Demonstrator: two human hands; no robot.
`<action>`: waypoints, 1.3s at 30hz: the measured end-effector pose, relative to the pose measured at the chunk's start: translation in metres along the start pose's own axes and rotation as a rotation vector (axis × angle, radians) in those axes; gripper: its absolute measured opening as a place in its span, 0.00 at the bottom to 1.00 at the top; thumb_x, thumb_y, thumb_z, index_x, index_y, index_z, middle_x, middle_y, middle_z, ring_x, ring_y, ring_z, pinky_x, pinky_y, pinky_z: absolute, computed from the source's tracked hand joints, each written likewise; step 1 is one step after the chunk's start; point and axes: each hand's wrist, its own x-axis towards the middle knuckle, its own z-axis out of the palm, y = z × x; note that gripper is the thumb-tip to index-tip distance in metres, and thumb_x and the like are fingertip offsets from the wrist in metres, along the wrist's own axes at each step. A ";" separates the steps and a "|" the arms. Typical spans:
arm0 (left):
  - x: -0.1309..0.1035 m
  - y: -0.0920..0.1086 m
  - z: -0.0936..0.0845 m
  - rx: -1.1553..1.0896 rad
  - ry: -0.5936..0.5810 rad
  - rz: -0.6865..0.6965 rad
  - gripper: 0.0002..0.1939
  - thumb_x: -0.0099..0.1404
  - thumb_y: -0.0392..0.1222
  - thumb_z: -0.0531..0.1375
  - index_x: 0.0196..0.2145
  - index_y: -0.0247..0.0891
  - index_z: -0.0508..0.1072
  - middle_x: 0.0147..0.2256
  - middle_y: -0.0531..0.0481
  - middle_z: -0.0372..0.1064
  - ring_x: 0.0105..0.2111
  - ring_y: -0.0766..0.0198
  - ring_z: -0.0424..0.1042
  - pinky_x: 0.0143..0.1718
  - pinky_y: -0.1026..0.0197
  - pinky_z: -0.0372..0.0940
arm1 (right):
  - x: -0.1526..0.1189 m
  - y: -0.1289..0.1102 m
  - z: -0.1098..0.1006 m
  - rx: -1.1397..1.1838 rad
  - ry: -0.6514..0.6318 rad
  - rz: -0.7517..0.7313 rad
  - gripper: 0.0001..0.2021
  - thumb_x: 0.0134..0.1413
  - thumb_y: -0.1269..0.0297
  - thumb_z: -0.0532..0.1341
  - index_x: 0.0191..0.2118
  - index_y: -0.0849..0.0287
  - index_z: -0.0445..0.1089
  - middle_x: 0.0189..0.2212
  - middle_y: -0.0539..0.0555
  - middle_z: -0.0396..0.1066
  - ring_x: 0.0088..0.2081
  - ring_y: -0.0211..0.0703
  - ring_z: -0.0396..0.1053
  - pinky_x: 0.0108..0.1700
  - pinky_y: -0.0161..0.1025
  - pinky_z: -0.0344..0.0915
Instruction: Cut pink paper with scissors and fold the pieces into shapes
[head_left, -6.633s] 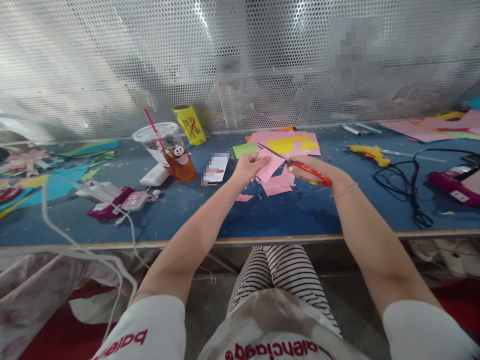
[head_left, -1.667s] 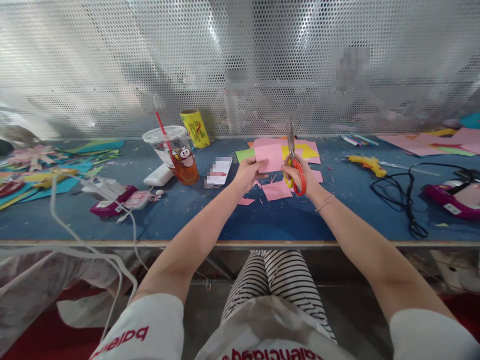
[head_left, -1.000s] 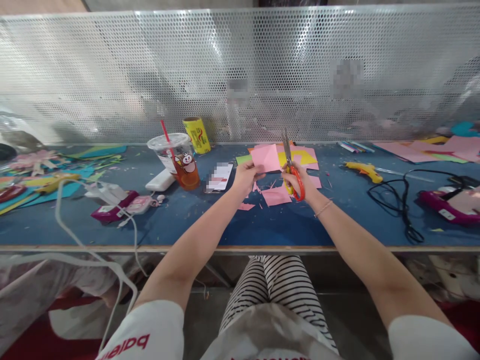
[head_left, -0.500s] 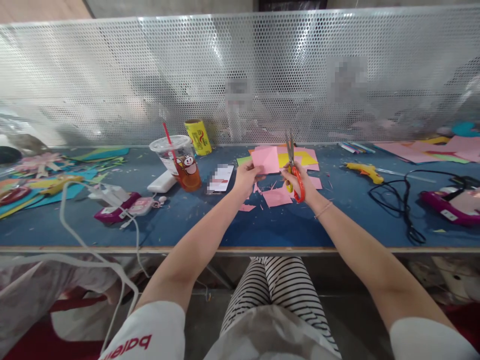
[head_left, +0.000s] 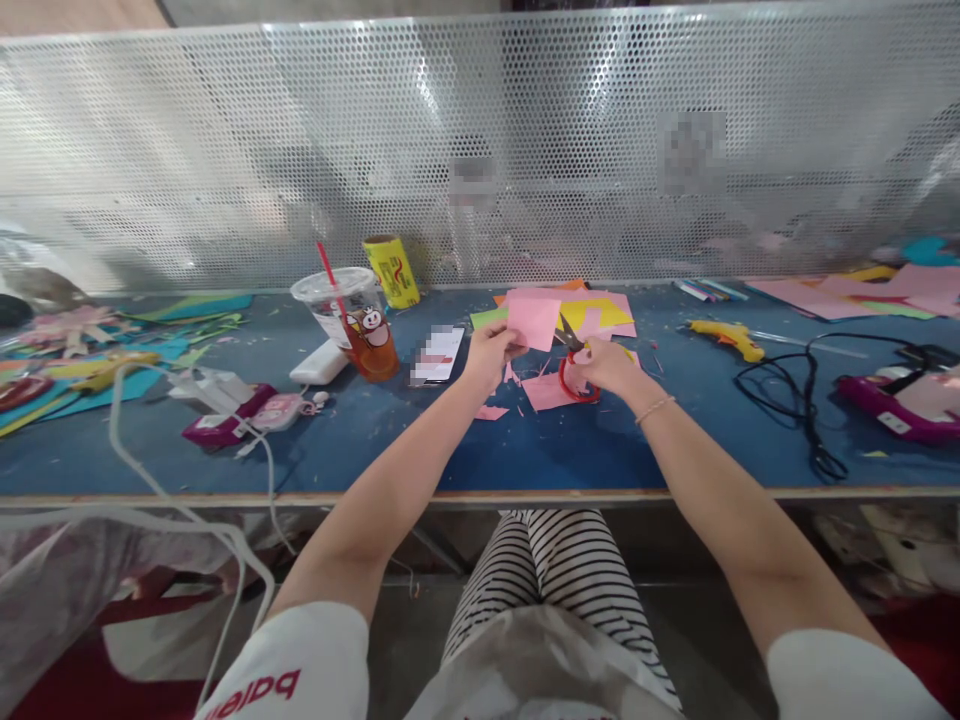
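Between the fingers and thumb of my left hand (head_left: 491,355) is a piece of pink paper (head_left: 533,317), held up above the table. My right hand (head_left: 609,366) is closed around the red-handled scissors (head_left: 576,382). Their blades point left, at the right edge of the paper; whether they touch it I cannot tell. Below my hands lies a pink paper scrap (head_left: 546,392) among small cuttings. Behind the held piece, yellow paper (head_left: 600,317) lies over pink, orange and green sheets.
A cup of tea with a straw (head_left: 370,345), a phone (head_left: 439,355) and a yellow roll (head_left: 392,273) stand or lie left. Rightward are a yellow glue gun (head_left: 726,338) and a black cable (head_left: 808,425). Perforated metal (head_left: 337,150) screens the back. A purple power strip (head_left: 217,428) lies left.
My right hand has turned the scissors from pointing upward to pointing left, bringing the blades to the paper's edge. My left hand still holds the pink paper, nearly in place.
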 end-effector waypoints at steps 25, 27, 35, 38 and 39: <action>-0.011 -0.007 0.005 0.175 -0.332 0.024 0.17 0.48 0.45 0.64 0.37 0.37 0.76 0.32 0.50 0.72 0.30 0.67 0.70 0.33 0.64 0.65 | 0.003 -0.023 0.000 0.792 0.068 -0.203 0.12 0.50 0.56 0.55 0.23 0.59 0.63 0.22 0.49 0.61 0.27 0.38 0.59 0.31 0.36 0.56; -0.012 -0.006 0.006 0.332 -0.300 0.114 0.16 0.48 0.45 0.65 0.36 0.38 0.77 0.30 0.51 0.72 0.30 0.68 0.68 0.33 0.65 0.63 | 0.000 -0.026 -0.002 0.735 0.034 -0.242 0.11 0.51 0.59 0.53 0.22 0.58 0.60 0.22 0.48 0.60 0.27 0.37 0.57 0.31 0.36 0.55; -0.015 -0.007 0.008 0.547 -0.185 0.285 0.09 0.55 0.43 0.60 0.29 0.37 0.79 0.19 0.56 0.65 0.26 0.68 0.65 0.31 0.65 0.60 | -0.002 -0.033 -0.003 0.751 0.172 -0.178 0.07 0.44 0.62 0.60 0.26 0.59 0.62 0.24 0.47 0.62 0.27 0.36 0.59 0.33 0.36 0.57; -0.021 -0.004 0.013 0.556 -0.191 0.304 0.10 0.55 0.43 0.60 0.31 0.39 0.79 0.20 0.56 0.68 0.28 0.66 0.67 0.33 0.64 0.62 | -0.003 -0.033 -0.004 0.805 0.223 -0.126 0.11 0.45 0.57 0.60 0.28 0.61 0.66 0.26 0.51 0.68 0.28 0.37 0.63 0.34 0.37 0.60; -0.023 -0.004 0.014 0.556 -0.189 0.310 0.10 0.55 0.43 0.60 0.33 0.40 0.79 0.22 0.56 0.70 0.28 0.66 0.67 0.33 0.64 0.62 | -0.004 -0.034 -0.004 0.793 0.240 -0.130 0.12 0.46 0.56 0.59 0.28 0.61 0.67 0.26 0.51 0.68 0.28 0.37 0.63 0.33 0.37 0.60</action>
